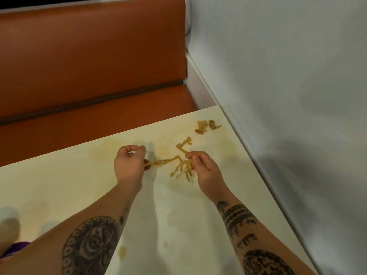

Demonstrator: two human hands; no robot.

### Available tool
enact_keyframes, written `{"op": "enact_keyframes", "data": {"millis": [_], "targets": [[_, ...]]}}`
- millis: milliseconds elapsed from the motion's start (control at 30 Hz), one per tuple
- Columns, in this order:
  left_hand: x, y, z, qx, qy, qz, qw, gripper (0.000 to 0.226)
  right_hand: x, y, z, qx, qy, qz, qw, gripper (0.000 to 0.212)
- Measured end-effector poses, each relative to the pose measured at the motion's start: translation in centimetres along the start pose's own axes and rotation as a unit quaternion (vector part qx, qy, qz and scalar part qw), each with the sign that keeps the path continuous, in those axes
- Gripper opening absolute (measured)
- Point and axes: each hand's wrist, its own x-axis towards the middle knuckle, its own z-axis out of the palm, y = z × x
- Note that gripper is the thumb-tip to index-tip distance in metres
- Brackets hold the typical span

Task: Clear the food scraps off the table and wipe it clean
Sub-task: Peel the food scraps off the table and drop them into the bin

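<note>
left hand (130, 163): fingers curled in, pinching one end of the noodles (172, 160) at its right side. Narrow grip.
right hand (205, 170): fingers curled tight round a bunch of strands at the other end. Loose ends stick out just left of and below that grip and lie on the table (59, 185).
One strand runs flat on the table between the two grips. Another branches off just beyond the right grip, runs away from it and ends in a curl.
scraps (207, 126): small clump well beyond the right grip, near the table's far corner and close to the wall (278, 76). Neither hand touches it.
stains (170, 217): pale yellowish wet marks around both grips, and more on the near side of them between the forearms. A darker spot (121, 251) sits beside the left forearm.
bench (89, 66): orange, past the table's far edge, beyond the left grip.
Something purple shows at the picture's lower left edge, well back from the left grip. Can't tell what it is.
</note>
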Motion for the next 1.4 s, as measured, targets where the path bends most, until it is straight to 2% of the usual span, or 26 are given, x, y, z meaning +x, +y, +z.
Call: {"op": "enact_keyframes", "data": {"millis": [133, 233, 333, 433, 533, 667, 700, 767, 833, 967, 1100, 1267, 1400], "targets": [[-0.9, 0.4, 0.5, 0.021, -0.021, -0.005, 1.000, 0.022, -1.6, -1.4, -1.4, 0.154, 0.044, 0.111, 0.981, 0.024], [-1.8, 0.9, 0.5, -0.001, -0.046, -0.071, 0.996, 0.031, -2.7, -1.9, -1.6, 0.267, 0.074, 0.164, 0.947, 0.019], [-3.0, 1.9, -0.2, -0.045, -0.092, -0.142, 0.985, 0.035, -4.2, -1.7, -0.8, 0.294, 0.118, 0.200, 0.927, 0.018], [-4.3, 2.4, -1.2, -0.070, -0.145, -0.166, 0.973, 0.038, -6.3, -1.6, 0.7, 0.301, 0.133, 0.232, 0.915, 0.030], [-5.6, 2.4, -2.7, -0.095, -0.191, -0.182, 0.960, 0.033, -9.0, -2.1, 2.5, 0.355, 0.132, 0.242, 0.894, 0.039], [-8.3, 1.9, -5.6, -0.087, -0.267, -0.176, 0.944, 0.009, -12.9, -3.8, 5.1, 0.451, 0.151, 0.244, 0.845, 0.028], [-9.1, 1.7, -6.5, -0.076, -0.289, -0.166, 0.940, 0.012, -14.0, -4.3, 5.7, 0.476, 0.154, 0.240, 0.832, 0.023], [-10.5, 1.3, -9.0, -0.051, -0.327, -0.148, 0.932, 0.035, -16.6, -5.3, 7.1, 0.515, 0.168, 0.227, 0.809, 0.015], [-11.7, 0.9, -11.7, -0.031, -0.354, -0.136, 0.925, 0.049, -19.3, -6.1, 8.7, 0.528, 0.184, 0.220, 0.799, 0.015], [-13.9, -0.4, -16.5, -0.031, -0.372, -0.125, 0.919, 0.049, -24.6, -6.9, 12.1, 0.508, 0.217, 0.219, 0.804, 0.016], [-16.6, -2.3, -18.8, 0.009, -0.412, -0.102, 0.906, 0.043, -29.8, -6.2, 13.8, 0.504, 0.261, 0.234, 0.789, 0.016], [-22.5, -5.7, -18.8, 0.111, -0.509, -0.091, 0.849, 0.032, -37.7, -3.2, 12.5, 0.529, 0.331, 0.222, 0.749, 0.021], [-27.9, -8.8, -18.0, 0.154, -0.565, -0.112, 0.803, 0.040, -43.9, -1.2, 10.8, 0.548, 0.383, 0.206, 0.714, 0.029]]}}
